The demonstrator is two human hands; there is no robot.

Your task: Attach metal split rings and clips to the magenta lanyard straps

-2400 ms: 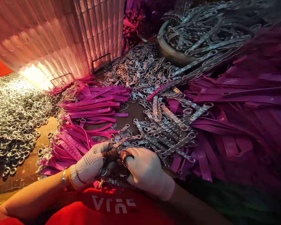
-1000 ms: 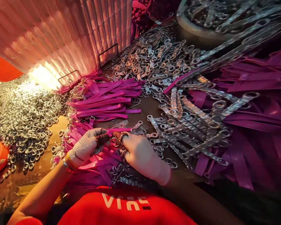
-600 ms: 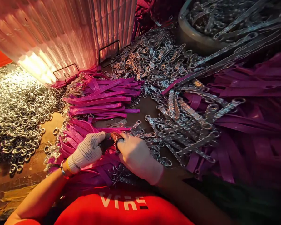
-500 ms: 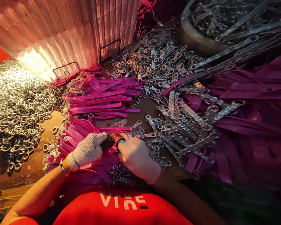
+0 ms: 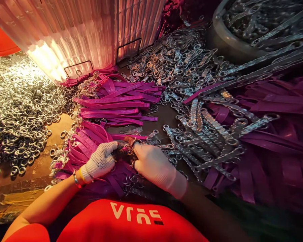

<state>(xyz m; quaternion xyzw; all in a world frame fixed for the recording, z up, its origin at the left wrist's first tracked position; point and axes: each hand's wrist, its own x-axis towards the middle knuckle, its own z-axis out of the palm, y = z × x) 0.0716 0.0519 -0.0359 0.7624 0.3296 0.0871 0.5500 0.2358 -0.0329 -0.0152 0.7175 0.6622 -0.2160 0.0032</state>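
Now a pink bit (image 5: 126,147) has come into view between the left hand (image 5: 99,162) and right hand (image 5: 158,164), above pink straps (image 5: 83,140); fingers curled close, can't tell exact grip, likely both handling it.

The small silver rings (image 5: 22,117) look like shiny metal; the long magenta straps (image 5: 116,100) look smooth, faintly glossy and plastic-like; the white dotted glove (image 5: 101,159) is matt knitted cloth.

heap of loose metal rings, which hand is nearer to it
Left. The left hand is to the right of the ring heap, pink straps between them; the right hand is farther right, beyond the left one.
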